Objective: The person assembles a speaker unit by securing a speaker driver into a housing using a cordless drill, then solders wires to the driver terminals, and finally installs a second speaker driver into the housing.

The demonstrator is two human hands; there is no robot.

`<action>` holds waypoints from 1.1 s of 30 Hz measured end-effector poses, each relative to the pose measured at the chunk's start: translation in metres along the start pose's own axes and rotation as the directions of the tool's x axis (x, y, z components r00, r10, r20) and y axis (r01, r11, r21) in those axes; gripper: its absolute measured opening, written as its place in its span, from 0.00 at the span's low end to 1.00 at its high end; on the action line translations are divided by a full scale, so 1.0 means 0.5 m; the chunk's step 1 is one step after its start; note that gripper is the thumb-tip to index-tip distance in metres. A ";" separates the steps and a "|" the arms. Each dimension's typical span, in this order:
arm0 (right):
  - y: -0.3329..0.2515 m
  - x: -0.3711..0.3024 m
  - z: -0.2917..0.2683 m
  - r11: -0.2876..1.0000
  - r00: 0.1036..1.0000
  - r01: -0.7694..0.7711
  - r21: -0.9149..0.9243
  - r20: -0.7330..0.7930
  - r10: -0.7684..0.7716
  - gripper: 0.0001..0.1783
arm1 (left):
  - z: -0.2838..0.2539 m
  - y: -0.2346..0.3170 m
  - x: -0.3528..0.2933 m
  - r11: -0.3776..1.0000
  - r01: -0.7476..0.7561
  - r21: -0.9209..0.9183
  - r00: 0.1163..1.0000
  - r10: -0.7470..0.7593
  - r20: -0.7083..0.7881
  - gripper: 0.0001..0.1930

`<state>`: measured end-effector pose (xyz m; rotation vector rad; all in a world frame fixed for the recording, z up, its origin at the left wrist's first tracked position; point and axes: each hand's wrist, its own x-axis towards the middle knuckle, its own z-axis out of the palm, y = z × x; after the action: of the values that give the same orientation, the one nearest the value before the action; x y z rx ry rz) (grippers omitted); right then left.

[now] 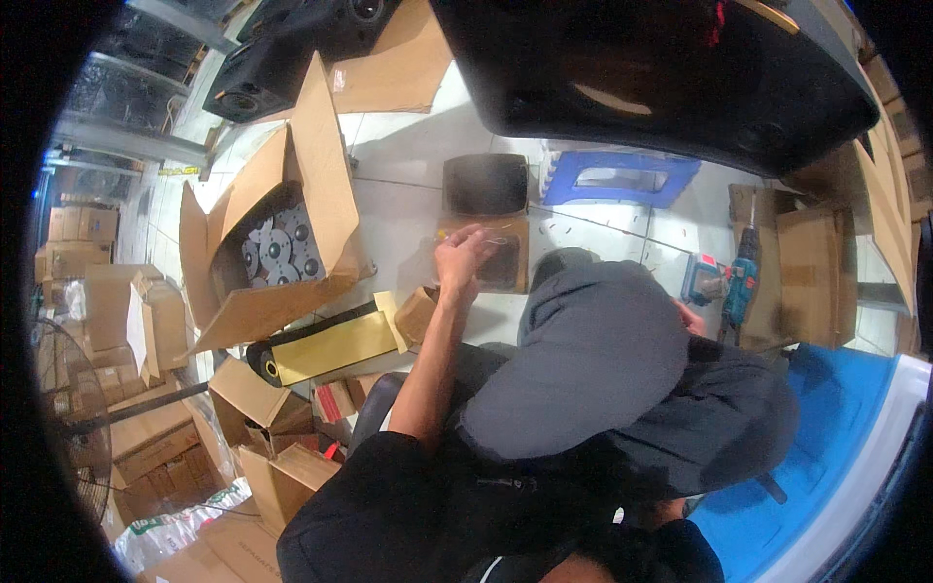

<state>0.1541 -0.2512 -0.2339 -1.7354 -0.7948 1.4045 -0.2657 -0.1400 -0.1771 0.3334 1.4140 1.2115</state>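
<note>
My left hand (465,255) reaches forward with its fingers closed in a pinch. Thin pale strands (498,240) show at the fingertips; whether they are in its grip is too small to make out. Below it lies a flat brown cardboard piece (525,233) with a dark panel (486,185) at its far end and another dark patch beside the hand. My right hand (692,319) shows only a few fingertips past my bent leg, the rest being hidden. Close to it are a small blue-and-clear case (704,279) and a teal power drill (742,277).
An open carton (335,209) holding several grey round-faced parts stands on the left. A large black speaker cabinet (641,87) looms at the far right, above a blue plastic stool (622,180). Cartons (160,437) and a fan (73,418) crowd the near left; small scraps litter the tiles.
</note>
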 end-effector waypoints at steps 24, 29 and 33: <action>-0.022 -0.033 -0.039 0.983 0.993 0.099 -0.156 0.086 -0.086 0.20 | -0.001 0.007 0.278 0.927 -0.011 0.375 0.945 0.132 -0.298 0.10; -0.028 -0.030 -0.035 0.992 0.992 0.118 0.034 0.046 -0.119 0.19 | -0.043 0.029 0.251 0.732 -0.153 0.664 0.909 0.368 -0.196 0.10; -0.124 -0.045 -0.051 0.990 0.996 0.037 -0.136 -0.076 -0.048 0.20 | -0.039 0.114 0.170 0.761 -0.220 0.610 0.894 0.408 -0.187 0.13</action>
<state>0.1739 -0.2418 -0.1666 -1.8529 -0.8956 1.2713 -0.3307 -0.0586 -0.1837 0.8691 2.0662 1.1054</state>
